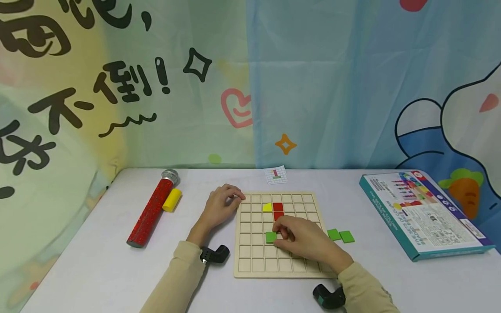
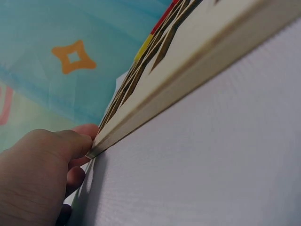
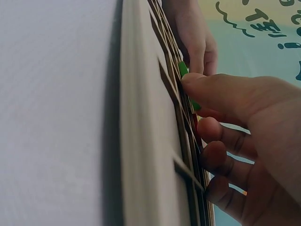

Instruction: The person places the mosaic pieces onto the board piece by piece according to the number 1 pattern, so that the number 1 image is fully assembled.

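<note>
A square wooden grid board lies on the white table. My left hand grips its far left corner, thumb and fingers around the edge in the left wrist view. On the board sit a yellow tile, a red tile and another red tile just below it. Lower down, one green tile lies beside the fingertips of my right hand. In the right wrist view, a bit of green tile shows between the thumb and index finger, which pinch it; the rest is hidden.
Two loose green tiles, one and another, lie right of the board. A pattern card is behind it. A flat box occupies the right. At left are a red microphone and a yellow cylinder.
</note>
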`<state>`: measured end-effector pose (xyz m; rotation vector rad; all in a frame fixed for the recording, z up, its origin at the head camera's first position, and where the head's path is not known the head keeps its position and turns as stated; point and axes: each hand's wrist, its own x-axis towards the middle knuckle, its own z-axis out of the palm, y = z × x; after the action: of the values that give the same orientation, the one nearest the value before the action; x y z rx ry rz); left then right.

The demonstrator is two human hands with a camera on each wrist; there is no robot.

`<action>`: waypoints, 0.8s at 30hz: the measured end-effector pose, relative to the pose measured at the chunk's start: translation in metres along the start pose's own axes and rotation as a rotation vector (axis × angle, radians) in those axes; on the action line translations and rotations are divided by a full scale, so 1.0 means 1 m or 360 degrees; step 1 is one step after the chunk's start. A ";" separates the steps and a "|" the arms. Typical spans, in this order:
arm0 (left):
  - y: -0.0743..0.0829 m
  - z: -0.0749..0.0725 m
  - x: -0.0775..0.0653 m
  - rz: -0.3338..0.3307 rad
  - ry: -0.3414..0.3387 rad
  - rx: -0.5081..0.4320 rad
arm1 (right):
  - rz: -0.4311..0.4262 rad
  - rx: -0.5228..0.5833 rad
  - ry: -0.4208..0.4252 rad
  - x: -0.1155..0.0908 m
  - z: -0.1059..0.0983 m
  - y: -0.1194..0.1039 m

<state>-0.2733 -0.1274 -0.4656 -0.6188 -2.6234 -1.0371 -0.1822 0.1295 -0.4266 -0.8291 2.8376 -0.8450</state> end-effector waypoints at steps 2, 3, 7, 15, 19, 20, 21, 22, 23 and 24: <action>0.000 -0.001 0.000 0.0000 -0.0003 -0.0002 | -0.0005 0.0008 -0.0004 0.001 0.000 0.000; 0.000 -0.001 0.000 -0.0007 -0.0011 -0.0004 | -0.0007 0.0013 -0.0007 0.001 0.000 0.000; -0.001 -0.001 0.001 -0.0017 -0.0020 -0.0015 | -0.0007 0.0022 -0.0022 0.001 -0.001 0.000; 0.002 -0.002 0.000 -0.0040 -0.0040 -0.0021 | -0.0001 0.0031 -0.0039 0.000 -0.001 0.000; 0.002 -0.002 0.001 -0.0047 -0.0045 -0.0025 | -0.0009 0.0039 -0.0035 -0.001 -0.001 0.000; 0.002 -0.002 0.001 -0.0049 -0.0047 -0.0026 | -0.0012 0.0045 -0.0033 -0.001 -0.001 0.001; 0.002 -0.002 0.000 -0.0052 -0.0049 -0.0028 | -0.0021 0.0049 -0.0028 -0.001 -0.002 0.001; 0.001 -0.001 0.000 -0.0050 -0.0049 -0.0023 | -0.0028 0.0051 -0.0023 -0.001 -0.002 0.001; 0.001 -0.001 0.000 -0.0050 -0.0048 -0.0020 | -0.0037 0.0054 -0.0018 -0.002 -0.002 0.002; 0.001 -0.001 0.000 -0.0047 -0.0045 -0.0018 | -0.0048 0.0056 -0.0015 -0.002 -0.003 0.002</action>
<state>-0.2729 -0.1276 -0.4639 -0.6034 -2.6605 -1.0598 -0.1822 0.1336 -0.4255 -0.8716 2.8004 -0.8894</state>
